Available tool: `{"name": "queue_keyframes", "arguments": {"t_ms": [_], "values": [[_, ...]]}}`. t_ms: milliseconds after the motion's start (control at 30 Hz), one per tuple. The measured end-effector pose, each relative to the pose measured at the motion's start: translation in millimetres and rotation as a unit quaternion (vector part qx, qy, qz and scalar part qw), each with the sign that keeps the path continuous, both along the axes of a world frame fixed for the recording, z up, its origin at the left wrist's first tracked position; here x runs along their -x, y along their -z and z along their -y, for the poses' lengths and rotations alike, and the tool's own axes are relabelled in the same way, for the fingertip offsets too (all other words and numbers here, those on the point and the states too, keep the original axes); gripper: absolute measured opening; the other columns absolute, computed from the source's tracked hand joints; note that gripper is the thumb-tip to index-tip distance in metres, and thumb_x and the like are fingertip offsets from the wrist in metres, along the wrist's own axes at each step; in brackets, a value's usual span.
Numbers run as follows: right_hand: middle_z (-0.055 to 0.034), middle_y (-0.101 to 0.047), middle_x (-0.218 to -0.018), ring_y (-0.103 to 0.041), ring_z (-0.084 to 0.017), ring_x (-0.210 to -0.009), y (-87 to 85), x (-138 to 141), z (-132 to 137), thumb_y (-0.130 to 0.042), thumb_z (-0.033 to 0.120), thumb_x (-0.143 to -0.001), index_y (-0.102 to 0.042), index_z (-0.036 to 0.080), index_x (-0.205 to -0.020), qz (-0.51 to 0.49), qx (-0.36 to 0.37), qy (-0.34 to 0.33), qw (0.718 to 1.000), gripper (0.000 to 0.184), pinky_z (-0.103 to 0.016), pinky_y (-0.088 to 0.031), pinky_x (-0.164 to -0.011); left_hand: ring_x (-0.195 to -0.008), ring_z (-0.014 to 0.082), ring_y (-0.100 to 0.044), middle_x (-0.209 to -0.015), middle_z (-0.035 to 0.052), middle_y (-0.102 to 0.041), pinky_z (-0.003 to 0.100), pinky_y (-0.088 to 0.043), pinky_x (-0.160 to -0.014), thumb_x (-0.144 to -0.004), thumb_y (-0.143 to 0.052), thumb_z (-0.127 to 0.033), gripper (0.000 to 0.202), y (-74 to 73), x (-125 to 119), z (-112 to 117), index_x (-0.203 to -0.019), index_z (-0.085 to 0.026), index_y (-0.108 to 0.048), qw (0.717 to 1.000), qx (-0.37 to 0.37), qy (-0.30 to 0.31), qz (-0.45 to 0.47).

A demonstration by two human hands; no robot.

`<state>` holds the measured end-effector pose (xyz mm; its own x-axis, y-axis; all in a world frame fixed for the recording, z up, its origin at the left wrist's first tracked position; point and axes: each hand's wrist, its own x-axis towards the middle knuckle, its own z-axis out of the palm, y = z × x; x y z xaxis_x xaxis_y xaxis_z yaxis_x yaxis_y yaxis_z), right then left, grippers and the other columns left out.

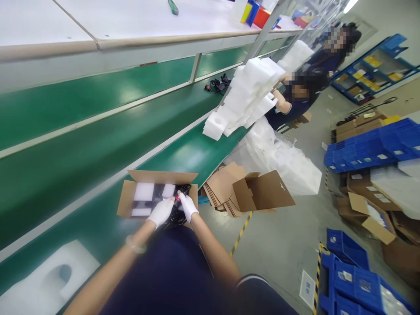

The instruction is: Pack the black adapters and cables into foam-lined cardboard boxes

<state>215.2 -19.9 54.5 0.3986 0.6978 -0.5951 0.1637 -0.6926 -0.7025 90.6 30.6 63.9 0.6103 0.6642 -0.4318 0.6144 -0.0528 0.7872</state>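
An open cardboard box point(124, 199) sits on the green conveyor belt in front of me, with white foam blocks point(143, 191) and dark contents inside. My left hand point(161, 212), in a white glove with bare fingertips, is closed over the box's right half. My right hand point(188, 207), gloved the same way, is closed close beside it. Between their fingertips is a black cable point(179, 217) with a small red part point(177, 198); its coils lie around the box's right end. The fingers partly hide the cable's end.
White foam pieces point(244, 96) are stacked farther along the belt, near a co-worker point(295, 98). More foam point(52, 280) lies at lower left. Flattened cartons point(223, 186) and an open carton point(265, 192) stand right of the belt. Blue bins point(357, 284) are on the floor.
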Motion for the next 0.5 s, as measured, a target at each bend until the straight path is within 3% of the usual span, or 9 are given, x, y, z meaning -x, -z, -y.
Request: {"name": "queue_keyframes", "arguments": {"t_ms": [67, 133, 267, 400, 500], "values": [[-0.0108, -0.067, -0.098, -0.063, -0.018, -0.084, 6.8, 2.6, 0.4, -0.041, 0.038, -0.084, -0.059, 0.011, -0.106, -0.044, -0.027, 0.057, 0.997, 0.039, -0.027, -0.050, -0.075, -0.122, 0.0221, -0.050, -0.128, 0.0106, -0.056, 0.038, -0.035, -0.107, -0.092, -0.026, -0.041, 0.049, -2.0, 11.6, 6.5, -0.114, -0.014, -0.062, 1.000, 0.003, 0.003, 0.027], [-0.0100, -0.066, -0.097, -0.062, -0.017, -0.081, 7.9, 0.9, 3.7, -0.045, 0.030, -0.079, -0.056, 0.011, -0.107, -0.035, -0.032, 0.064, 0.997, 0.036, -0.025, -0.049, -0.072, -0.127, 0.0211, -0.045, -0.133, 0.0103, -0.052, 0.038, -0.030, -0.111, -0.090, -0.032, -0.044, 0.051, -1.3, 22.1, 13.1, -0.120, -0.013, -0.059, 0.998, 0.000, -0.026, 0.057], [-0.0097, -0.065, -0.101, -0.061, -0.019, -0.087, -3.6, -8.0, 8.5, -0.046, 0.026, -0.076, -0.053, 0.013, -0.109, 0.036, -0.027, 0.062, 0.997, 0.035, -0.029, -0.048, -0.080, -0.119, 0.0201, -0.052, -0.126, 0.0108, -0.058, 0.035, -0.037, -0.107, -0.089, -0.037, -0.040, 0.047, 8.9, 30.6, 20.6, -0.117, -0.011, -0.061, 0.992, -0.033, -0.094, 0.072], [-0.0146, -0.059, -0.117, -0.058, -0.026, -0.105, -13.4, -3.1, 2.9, -0.048, 0.041, -0.082, -0.043, 0.015, -0.126, 0.167, 0.070, 0.001, 0.984, 0.051, -0.039, -0.044, -0.091, -0.119, 0.0190, -0.052, -0.128, 0.0095, -0.057, 0.031, -0.039, -0.105, -0.091, -0.039, -0.032, 0.042, 20.1, 21.4, 20.8, -0.124, -0.012, -0.056, 0.998, -0.063, 0.003, -0.017], [-0.0185, -0.050, -0.129, -0.054, -0.028, -0.114, -3.4, 4.9, -3.2, -0.050, 0.035, -0.083, -0.032, 0.009, -0.137, 0.241, 0.077, -0.040, 0.967, 0.062, -0.039, -0.043, -0.096, -0.109, 0.0207, -0.059, -0.117, 0.0085, -0.064, 0.031, -0.045, -0.097, -0.091, -0.038, -0.024, 0.035, 25.4, 8.6, 20.0, -0.115, -0.016, -0.062, 0.991, -0.097, 0.064, -0.073]]}}
